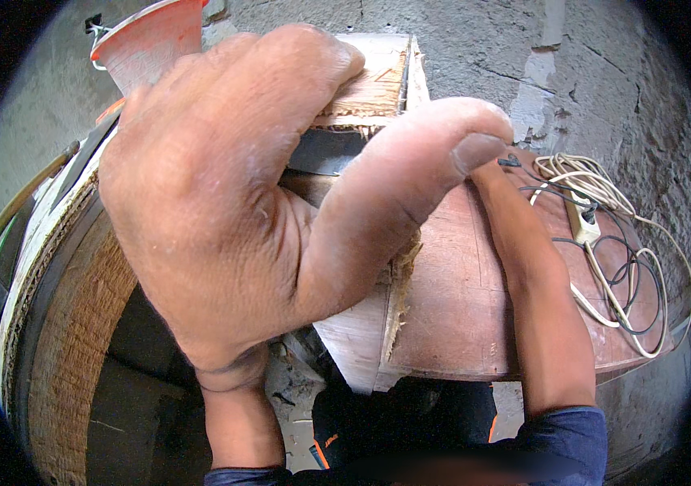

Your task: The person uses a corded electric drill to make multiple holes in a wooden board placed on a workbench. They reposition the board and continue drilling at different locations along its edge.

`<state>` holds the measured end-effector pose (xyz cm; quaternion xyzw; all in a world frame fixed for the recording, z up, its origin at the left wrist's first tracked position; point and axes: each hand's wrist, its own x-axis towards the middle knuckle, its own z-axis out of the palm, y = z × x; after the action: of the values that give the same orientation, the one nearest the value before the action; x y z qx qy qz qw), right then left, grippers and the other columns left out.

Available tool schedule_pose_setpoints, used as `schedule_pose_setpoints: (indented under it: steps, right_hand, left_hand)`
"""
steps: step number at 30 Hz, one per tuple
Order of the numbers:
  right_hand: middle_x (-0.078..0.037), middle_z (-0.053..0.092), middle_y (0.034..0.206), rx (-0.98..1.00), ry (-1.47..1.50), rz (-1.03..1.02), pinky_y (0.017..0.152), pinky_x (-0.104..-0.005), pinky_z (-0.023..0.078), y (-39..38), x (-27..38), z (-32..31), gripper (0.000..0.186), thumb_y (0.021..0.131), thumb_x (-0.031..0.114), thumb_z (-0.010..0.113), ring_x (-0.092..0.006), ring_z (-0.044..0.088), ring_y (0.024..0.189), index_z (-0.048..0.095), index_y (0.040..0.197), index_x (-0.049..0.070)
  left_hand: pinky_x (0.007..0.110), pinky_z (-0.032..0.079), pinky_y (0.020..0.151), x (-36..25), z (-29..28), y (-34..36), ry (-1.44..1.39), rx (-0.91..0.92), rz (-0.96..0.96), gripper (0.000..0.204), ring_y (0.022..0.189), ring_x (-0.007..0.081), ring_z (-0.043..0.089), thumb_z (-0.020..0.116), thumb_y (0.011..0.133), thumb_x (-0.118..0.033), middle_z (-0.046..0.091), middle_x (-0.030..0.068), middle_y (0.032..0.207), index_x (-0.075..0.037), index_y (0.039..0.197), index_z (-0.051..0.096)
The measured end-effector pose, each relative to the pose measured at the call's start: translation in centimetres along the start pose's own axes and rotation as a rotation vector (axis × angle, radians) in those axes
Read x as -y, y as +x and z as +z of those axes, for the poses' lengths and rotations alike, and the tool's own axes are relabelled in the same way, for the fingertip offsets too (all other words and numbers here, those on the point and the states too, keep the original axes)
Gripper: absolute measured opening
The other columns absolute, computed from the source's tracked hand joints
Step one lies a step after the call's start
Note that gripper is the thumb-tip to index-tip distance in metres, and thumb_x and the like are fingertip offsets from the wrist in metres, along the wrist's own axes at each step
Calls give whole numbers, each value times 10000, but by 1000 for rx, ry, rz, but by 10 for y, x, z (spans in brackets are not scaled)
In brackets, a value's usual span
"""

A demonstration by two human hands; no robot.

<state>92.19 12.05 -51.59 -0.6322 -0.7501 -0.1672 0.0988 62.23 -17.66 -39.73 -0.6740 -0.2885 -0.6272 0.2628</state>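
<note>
My left hand is raised close in front of the view and covers much of the middle. Its thumb and fingers are spread apart, with nothing seen between them. Behind it is a pale wooden piece with a rough, splintered edge, and a dark strip just below. My right forearm reaches forward over a reddish-brown wooden panel. The left thumb hides my right hand, so its fingers and anything they touch do not show. A ragged, frayed edge runs along the panel's left side.
On the panel's right lie a white power strip, a coiled white cable and a thin black cord. An orange-rimmed bucket stands at the back left. A curved wooden board borders the left, before a rough grey wall.
</note>
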Motion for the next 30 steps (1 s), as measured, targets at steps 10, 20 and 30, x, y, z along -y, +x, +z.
schedule_pose_setpoints:
  steps: [10, 20, 30]
  right_hand:
    - [-215, 765, 1159, 14, 1, -2, 941, -533, 593, 3, -3, -6, 620, 794, 135, 742, -415, 735, 1089, 594, 1394, 98]
    - [-209, 763, 1191, 10, -42, -35, 950, -523, 594, 12, -11, 5, 692, 792, 149, 735, -407, 738, 1097, 569, 1463, 125]
    - [-255, 741, 1207, 31, -93, -203, 938, -546, 580, -37, -12, -20, 684, 842, 157, 675, -435, 725, 1104, 521, 1503, 79]
  left_hand:
    - [332, 505, 836, -16, 1, 4, -4, 26, -63, 425, 851, 230, 676, 726, 955, -380, 747, 132, 896, 41, 990, 773]
    - [342, 519, 650, 2, -12, 17, 110, 112, 209, 300, 647, 223, 673, 798, 906, -307, 700, 104, 714, -8, 879, 787]
    - [414, 501, 637, 12, -4, 10, 193, -20, 231, 444, 652, 316, 677, 815, 866, -495, 706, 124, 722, -63, 775, 766]
